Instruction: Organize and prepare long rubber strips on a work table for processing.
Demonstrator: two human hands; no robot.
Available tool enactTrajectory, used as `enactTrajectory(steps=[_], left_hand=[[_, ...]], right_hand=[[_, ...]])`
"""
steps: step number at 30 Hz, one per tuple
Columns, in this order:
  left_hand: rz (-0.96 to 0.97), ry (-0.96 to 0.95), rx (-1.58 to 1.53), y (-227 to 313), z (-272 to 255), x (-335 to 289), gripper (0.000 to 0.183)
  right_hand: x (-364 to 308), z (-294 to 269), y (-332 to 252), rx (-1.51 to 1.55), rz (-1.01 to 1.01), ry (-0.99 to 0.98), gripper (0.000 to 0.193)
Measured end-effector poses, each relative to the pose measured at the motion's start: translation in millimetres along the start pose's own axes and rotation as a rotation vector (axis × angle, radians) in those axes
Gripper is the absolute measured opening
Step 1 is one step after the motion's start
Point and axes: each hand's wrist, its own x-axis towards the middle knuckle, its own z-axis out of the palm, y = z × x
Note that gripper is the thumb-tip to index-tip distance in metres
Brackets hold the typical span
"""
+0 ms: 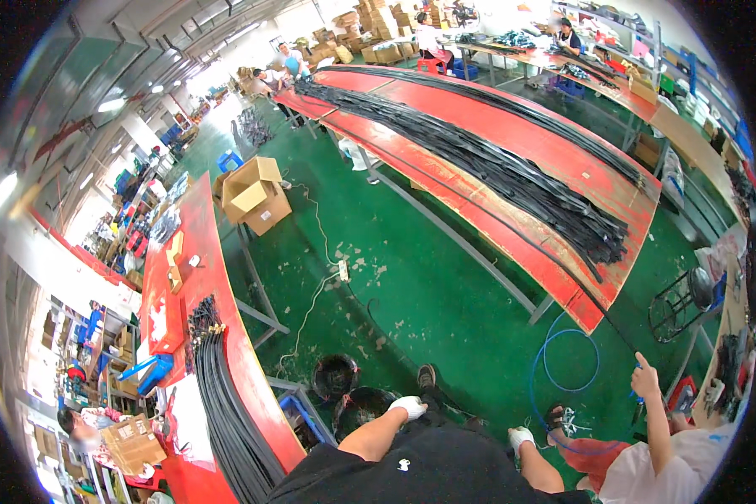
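My left hand (410, 408), in a white glove, hangs low in front of my dark clothing. Black round tubs stand to its left. My right hand (520, 437), also gloved in white, is low on my other side, above the green floor. The fingers of both are too small and turned away to read, and no object shows in either. To my right a co-worker's bare hand (645, 380) grips the near end of a long thin black strip (592, 296), which runs back along the edge of the red table (554, 269). A thick bundle of black strips (496, 168) lies on that table.
A second red table (260, 391) on the left bears curved black strips (227, 412). A blue hose (546, 361) loops near the co-worker. Black tubs (336, 376), a power strip with cable (343, 270) and an open cardboard box (256, 197) stand on the floor.
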Motion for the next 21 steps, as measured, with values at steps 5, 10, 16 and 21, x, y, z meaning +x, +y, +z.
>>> enactTrajectory(steps=[5, 10, 16, 21], left_hand=[[-0.013, -0.005, 0.006, -3.2, -6.5, 0.9, 0.053], [-0.031, 0.021, 0.011, -10.3, -4.5, -3.3, 0.053], [0.011, 0.040, 0.005, -9.0, -3.2, -0.7, 0.053], [-0.012, 0.009, 0.039, -2.7, -15.5, 4.6, 0.056]], right_hand=[[15.2, 5.4, 10.1, -0.009, -0.026, 0.010, 0.039], [12.6, 9.5, -6.5, 0.001, -0.046, -0.026, 0.041], [29.7, 11.5, 4.1, 0.018, -0.057, -0.060, 0.043], [39.0, 20.9, 19.6, -0.066, -0.082, -0.056, 0.046]])
